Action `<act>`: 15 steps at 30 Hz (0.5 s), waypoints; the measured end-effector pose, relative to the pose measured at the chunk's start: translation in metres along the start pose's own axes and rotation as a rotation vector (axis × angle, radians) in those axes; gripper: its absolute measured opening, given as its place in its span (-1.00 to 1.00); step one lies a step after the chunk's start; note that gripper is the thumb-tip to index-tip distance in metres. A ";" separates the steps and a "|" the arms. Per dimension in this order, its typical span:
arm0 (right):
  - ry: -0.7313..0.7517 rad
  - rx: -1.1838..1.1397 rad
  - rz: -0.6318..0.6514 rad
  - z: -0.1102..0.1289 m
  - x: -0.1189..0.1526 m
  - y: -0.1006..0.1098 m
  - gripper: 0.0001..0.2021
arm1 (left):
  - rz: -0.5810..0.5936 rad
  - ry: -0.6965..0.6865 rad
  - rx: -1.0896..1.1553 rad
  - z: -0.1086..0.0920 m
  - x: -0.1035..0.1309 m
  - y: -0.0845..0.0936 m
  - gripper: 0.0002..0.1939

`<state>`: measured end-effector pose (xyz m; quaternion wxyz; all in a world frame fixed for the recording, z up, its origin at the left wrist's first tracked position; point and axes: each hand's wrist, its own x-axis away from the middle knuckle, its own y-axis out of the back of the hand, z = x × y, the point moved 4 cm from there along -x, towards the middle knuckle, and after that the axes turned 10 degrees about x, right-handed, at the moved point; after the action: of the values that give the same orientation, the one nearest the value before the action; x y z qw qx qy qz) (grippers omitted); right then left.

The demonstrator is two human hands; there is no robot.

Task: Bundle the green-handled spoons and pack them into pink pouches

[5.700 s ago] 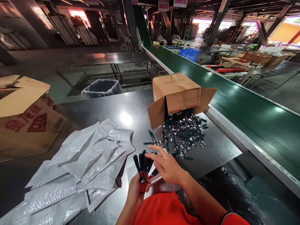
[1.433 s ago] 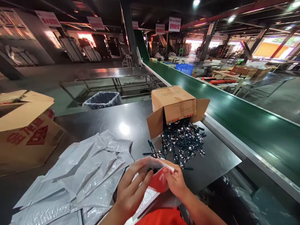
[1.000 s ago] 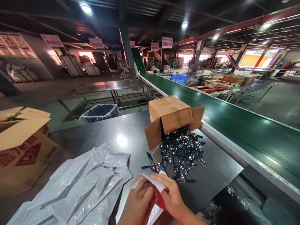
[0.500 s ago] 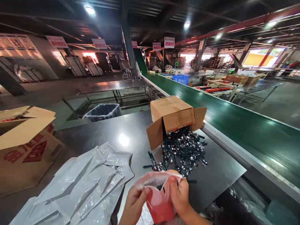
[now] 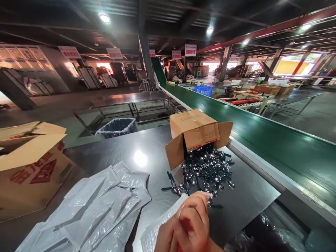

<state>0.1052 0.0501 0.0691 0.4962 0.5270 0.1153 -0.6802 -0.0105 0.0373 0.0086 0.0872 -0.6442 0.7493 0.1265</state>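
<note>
My two hands are close together at the bottom centre, over the near part of the metal table. My right hand is closed on the plastic bag, whose whitish edge shows beyond the fingers. Against it, my left hand has its fingers bent and closed at the same bag; most of the bag is hidden behind the hands. Just beyond lies a heap of spoons with dark green handles, spilling from a tipped cardboard box. A white bubble mailer lies under and left of my hands.
Several white padded mailers are piled on the metal table at left. An open carton stands at far left. A lined bin stands beyond the table, and a green conveyor belt runs along the right.
The red bag's mouth was spread between my hands. Now my hands have come together, the bag is folded or pinched up, and its red front is largely hidden.
</note>
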 end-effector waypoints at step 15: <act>-0.803 -0.018 -0.374 -0.181 0.068 0.086 -0.62 | -0.220 0.060 0.130 0.011 0.011 0.022 -0.57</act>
<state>0.2860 0.0947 -0.0315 0.3745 0.1866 0.0128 -0.9082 -0.0344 0.0328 -0.0032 0.1194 -0.7189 0.6831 0.0480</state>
